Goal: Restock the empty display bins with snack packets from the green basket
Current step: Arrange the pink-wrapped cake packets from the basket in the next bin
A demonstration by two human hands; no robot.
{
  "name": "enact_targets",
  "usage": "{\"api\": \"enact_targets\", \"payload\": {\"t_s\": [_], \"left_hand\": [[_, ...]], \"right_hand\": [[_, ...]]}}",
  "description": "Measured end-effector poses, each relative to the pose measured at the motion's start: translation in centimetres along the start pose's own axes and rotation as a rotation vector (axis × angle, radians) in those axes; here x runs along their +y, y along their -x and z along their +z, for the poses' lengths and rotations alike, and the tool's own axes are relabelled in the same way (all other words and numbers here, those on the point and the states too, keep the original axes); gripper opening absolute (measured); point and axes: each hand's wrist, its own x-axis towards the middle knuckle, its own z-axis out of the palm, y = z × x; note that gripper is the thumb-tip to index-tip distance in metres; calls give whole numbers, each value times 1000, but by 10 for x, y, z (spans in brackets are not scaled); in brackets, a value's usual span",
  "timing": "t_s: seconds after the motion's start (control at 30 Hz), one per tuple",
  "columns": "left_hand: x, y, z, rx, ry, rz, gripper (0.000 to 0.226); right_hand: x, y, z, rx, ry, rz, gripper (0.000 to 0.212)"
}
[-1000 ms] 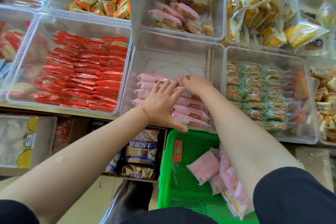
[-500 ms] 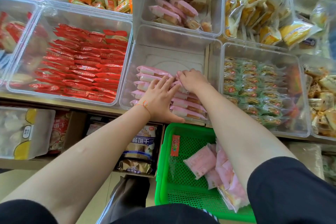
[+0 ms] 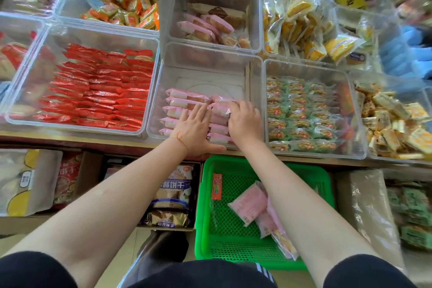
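A clear display bin (image 3: pixel 205 70) in the middle holds rows of pink snack packets (image 3: pixel 180 98) in its front half; its back half is bare. My left hand (image 3: pixel 194 131) lies flat on the packets with straight fingers. My right hand (image 3: pixel 245 119) is beside it, fingers curled over the top of a pink packet (image 3: pixel 219 107) in the right row. Below the shelf edge the green basket (image 3: pixel 208 208) holds several more pink packets (image 3: pixel 250 203), partly hidden by my right forearm.
Neighbouring clear bins hold red packets (image 3: pixel 98 91) on the left, green packets (image 3: pixel 301 114) on the right, and pink and brown cakes (image 3: pixel 208 25) behind. Yellow packets (image 3: pixel 301 28) fill the back right. Boxes of biscuit bags (image 3: pixel 173 196) stand under the shelf, left of the basket.
Both hands stay on the pink packets in the middle bin. The right hand's fingers have curled tighter on the right row, and the view has tilted down slightly.
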Motion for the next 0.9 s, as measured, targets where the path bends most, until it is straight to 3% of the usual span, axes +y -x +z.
{"api": "enact_targets", "payload": {"t_s": [0.17,0.23,0.33,0.4,0.47,0.53,0.57,0.67,0.73,0.8,0.9], "left_hand": [[12,12,-5,-5,23,-18,111],[21,20,-9,92,57,6,92],[46,44,-6,553,178,110,32],[66,61,9,653,282,114,21],[88,73,33,524,328,45,25],[107,74,58,239,322,-33,26],[115,72,69,85,314,-55,25],[135,61,100,-224,314,-79,27],[150,56,123,-327,352,-121,30],[164,53,146,-400,377,-191,34],[183,47,177,-447,367,-258,46]], "right_hand": [[1,6,-11,-269,-118,60,28],[1,18,-23,-191,-161,86,23],[4,49,-39,57,-222,81,17],[9,79,-42,207,-278,81,16],[13,112,-37,289,-298,94,19],[23,141,-21,251,-313,128,21],[31,154,-10,159,-318,149,20],[68,181,26,-338,-221,221,16],[92,201,43,-576,-57,218,32],[112,221,59,-684,23,195,61],[127,236,77,-768,104,84,69]]}}
